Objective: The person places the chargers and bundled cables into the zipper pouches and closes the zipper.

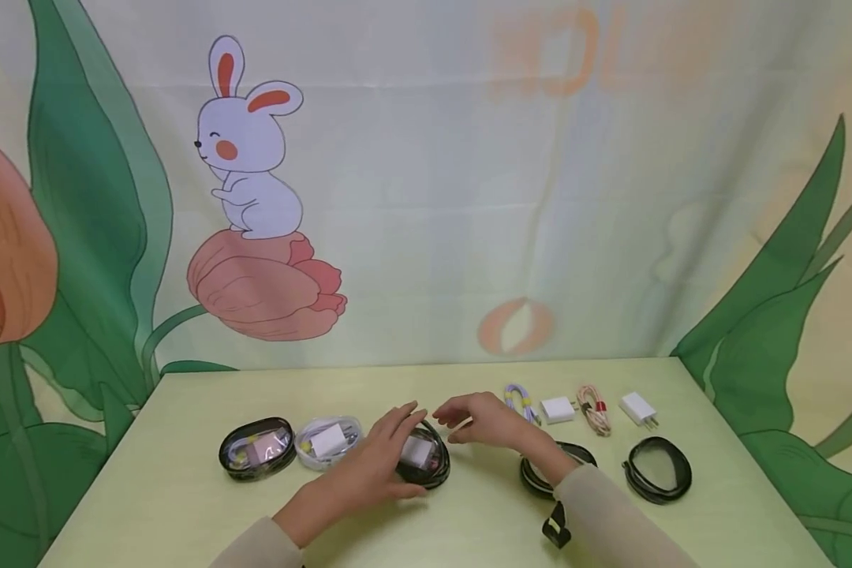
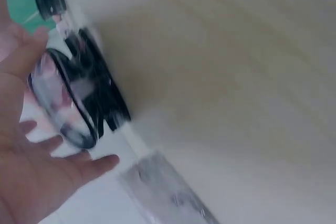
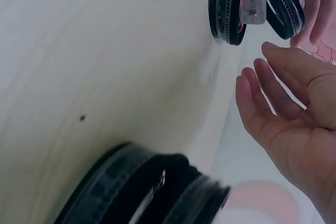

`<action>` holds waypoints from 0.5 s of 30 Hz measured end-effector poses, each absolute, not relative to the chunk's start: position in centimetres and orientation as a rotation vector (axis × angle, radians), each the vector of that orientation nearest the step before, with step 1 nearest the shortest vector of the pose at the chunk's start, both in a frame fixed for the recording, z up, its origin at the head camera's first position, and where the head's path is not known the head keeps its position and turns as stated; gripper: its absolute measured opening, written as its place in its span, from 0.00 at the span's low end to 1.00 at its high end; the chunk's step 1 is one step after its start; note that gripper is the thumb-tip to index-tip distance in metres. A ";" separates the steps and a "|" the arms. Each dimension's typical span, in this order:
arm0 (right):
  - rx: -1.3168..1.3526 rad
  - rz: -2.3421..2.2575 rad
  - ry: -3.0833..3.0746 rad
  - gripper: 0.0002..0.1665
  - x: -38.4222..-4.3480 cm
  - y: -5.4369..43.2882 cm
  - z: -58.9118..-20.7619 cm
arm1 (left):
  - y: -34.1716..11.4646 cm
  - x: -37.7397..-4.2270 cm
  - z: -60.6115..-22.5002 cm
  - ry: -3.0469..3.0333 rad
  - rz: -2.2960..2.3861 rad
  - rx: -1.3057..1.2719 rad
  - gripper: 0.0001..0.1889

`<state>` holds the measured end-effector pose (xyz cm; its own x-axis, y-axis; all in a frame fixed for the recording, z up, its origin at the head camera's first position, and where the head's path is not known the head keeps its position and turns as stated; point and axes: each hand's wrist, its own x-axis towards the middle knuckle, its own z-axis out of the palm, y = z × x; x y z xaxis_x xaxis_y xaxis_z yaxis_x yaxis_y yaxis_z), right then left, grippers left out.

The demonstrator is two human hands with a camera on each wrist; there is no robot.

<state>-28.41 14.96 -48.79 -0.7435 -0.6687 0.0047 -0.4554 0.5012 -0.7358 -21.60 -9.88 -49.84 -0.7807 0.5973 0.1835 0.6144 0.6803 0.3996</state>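
An oval black zip case (image 1: pixel 436 471) with a white charger plug (image 1: pixel 417 452) in it stands between my hands. Its clear lid (image 2: pixel 68 103) is raised, as both wrist views show. My left hand (image 1: pixel 372 461) is at the case's left side, fingers extended beside the lid; contact cannot be made out. Just off the case's right side hovers my right hand (image 1: pixel 488 422), fingers loosely bent and nothing in them. In the right wrist view, the right hand (image 3: pixel 294 108) is apart from the case and the plug (image 3: pixel 253 2) shows inside.
Left lie a filled black case (image 1: pixel 255 472) and a filled white case (image 1: pixel 305 456). Right are two more black cases, one (image 1: pixel 539 485) partly under my right forearm, another (image 1: pixel 659 471) beyond. Behind lie a purple cable (image 1: pixel 517 398), a pink cable (image 1: pixel 592 406) and white plugs (image 1: pixel 557 409).
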 end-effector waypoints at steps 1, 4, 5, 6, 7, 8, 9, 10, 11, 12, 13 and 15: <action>-0.952 -1.070 2.479 0.23 -28.4 15.1 -48.7 | -10.2 -21.7 -49.7 -2.842 -0.670 -1.051 0.54; -0.954 -1.034 2.506 0.21 -28.2 15.5 -48.6 | -11.2 -21.7 -49.1 -2.823 -0.583 -1.148 0.51; -0.954 -1.024 2.518 0.21 -28.2 15.6 -48.6 | -11.5 -21.8 -48.9 -2.808 -0.536 -1.189 0.49; -0.953 -1.018 2.527 0.20 -28.1 15.7 -48.5 | -11.7 -21.9 -48.8 -2.786 -0.481 -1.233 0.48; -0.957 -1.016 2.533 0.20 -28.1 15.7 -48.5 | -11.9 -22.0 -48.8 -2.760 -0.425 -1.277 0.46; -0.963 -1.014 2.536 0.20 -28.1 15.8 -48.5 | -12.1 -22.1 -48.7 -2.737 -0.369 -1.319 0.45; -0.967 -1.011 2.539 0.20 -28.1 15.8 -48.5 | -12.2 -22.3 -48.8 -2.714 -0.311 -1.354 0.44; -0.971 -1.007 2.543 0.20 -28.0 15.8 -48.5 | -12.2 -22.4 -48.8 -2.689 -0.258 -1.387 0.43; -0.974 -0.997 2.548 0.20 -28.0 15.8 -48.5 | -12.1 -22.6 -48.9 -2.670 -0.215 -1.411 0.42; -0.976 -0.991 2.551 0.20 -27.9 15.8 -48.5 | -12.0 -22.7 -49.1 -2.657 -0.168 -1.426 0.40; -0.976 -0.984 2.553 0.20 -27.9 15.8 -48.5 | -11.8 -22.8 -49.2 -2.653 -0.130 -1.431 0.39; -0.981 -0.967 2.568 0.20 -27.8 15.8 -48.5 | -11.3 -22.8 -49.4 -2.685 -0.100 -1.415 0.36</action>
<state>-27.81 15.85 -48.52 -0.7504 -0.6606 0.0216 -0.5107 0.5587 -0.6535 -22.77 -11.28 -49.44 -0.5617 0.8181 0.1230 0.8250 0.5651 0.0090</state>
